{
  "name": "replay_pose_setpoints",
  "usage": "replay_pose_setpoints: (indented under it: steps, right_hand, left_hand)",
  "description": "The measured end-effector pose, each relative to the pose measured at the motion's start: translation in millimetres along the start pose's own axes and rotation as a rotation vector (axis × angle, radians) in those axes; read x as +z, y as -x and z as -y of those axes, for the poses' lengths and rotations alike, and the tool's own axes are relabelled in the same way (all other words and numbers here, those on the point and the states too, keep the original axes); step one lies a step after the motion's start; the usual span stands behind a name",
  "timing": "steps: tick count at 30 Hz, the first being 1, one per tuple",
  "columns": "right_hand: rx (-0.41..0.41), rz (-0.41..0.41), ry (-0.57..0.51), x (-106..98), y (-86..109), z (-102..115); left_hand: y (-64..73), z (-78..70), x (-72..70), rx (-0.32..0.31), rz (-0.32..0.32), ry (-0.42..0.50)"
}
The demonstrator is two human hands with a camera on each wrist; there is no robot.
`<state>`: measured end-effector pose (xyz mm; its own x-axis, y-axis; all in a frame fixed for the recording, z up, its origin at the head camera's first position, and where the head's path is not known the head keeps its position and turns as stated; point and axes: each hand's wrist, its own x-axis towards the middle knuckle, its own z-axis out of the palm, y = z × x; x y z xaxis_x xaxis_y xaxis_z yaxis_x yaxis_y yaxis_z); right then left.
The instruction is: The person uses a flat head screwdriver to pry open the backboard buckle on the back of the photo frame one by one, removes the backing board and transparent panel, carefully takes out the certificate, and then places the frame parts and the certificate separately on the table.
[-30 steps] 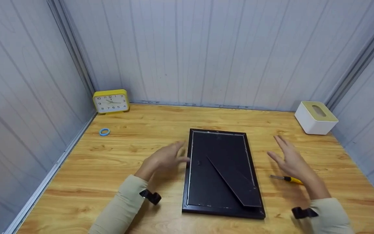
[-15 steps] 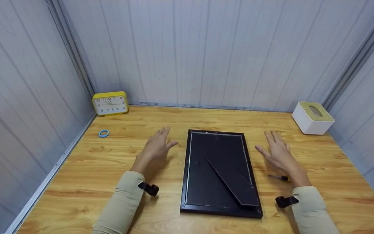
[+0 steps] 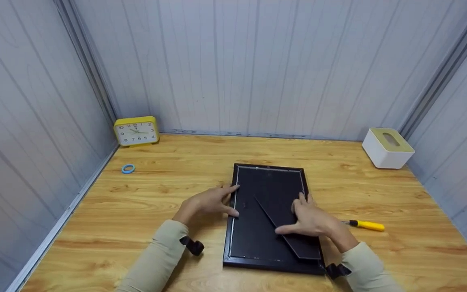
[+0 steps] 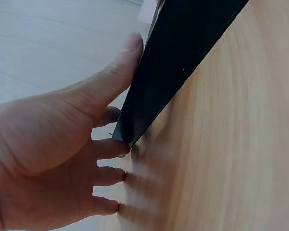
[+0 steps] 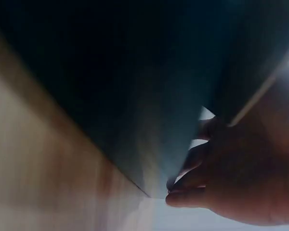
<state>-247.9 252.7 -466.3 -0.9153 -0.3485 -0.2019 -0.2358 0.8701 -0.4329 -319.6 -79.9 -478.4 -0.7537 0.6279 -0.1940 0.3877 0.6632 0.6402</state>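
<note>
Head view shows a black rectangular picture frame [image 3: 253, 231] lying flat on the light wood-grain counter [image 3: 168, 170], in front of the person, its back upward; that seems to be why its tapered black support leg [image 3: 306, 245] sits uppermost, slanting toward the lower right corner. Two bare hands meet its long sides. The left hand [image 3: 209, 201] is spread, thumb and fingers touching the left edge, probably to stop it sliding. The right hand [image 3: 312, 219] stretches wide, thumb across the leg and fingers by the right edge, apparently bracing the opposite side; from where I stand, I cannot tell how firmly either presses. A yellow-and-black-handled screwdriver [image 3: 369, 225] lies just beyond the right wrist, likely placed there to stay within reach. Farther back, a yellow-rimmed alarm clock [image 3: 137, 132] stands well apart.
</note>
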Motion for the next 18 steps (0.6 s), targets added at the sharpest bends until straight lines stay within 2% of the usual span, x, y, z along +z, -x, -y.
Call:
replay_pose_setpoints:
  steps: [4, 8, 15, 18]
  right_hand:
    - [0.018, 0.021, 0.067, 5, -0.9, 7]
    - [0.009, 0.02, 0.101, 8, 0.6, 7]
    - [-0.003, -0.015, 0.036, 15, 5.8, 3]
    - [-0.025, -0.016, 0.013, 16, 7.2, 1]
  left_hand:
    - [0.4, -0.1, 0.8, 0.007, -0.023, 0.043]
    - [-2.0, -0.6, 1.3, 0.007, -0.043, 0.046]
    - [-3.8, 0.6, 1.4, 0.048, -0.046, 0.105]
    - [-3.5, -1.0, 1.7, 0.018, -0.071, 0.138]
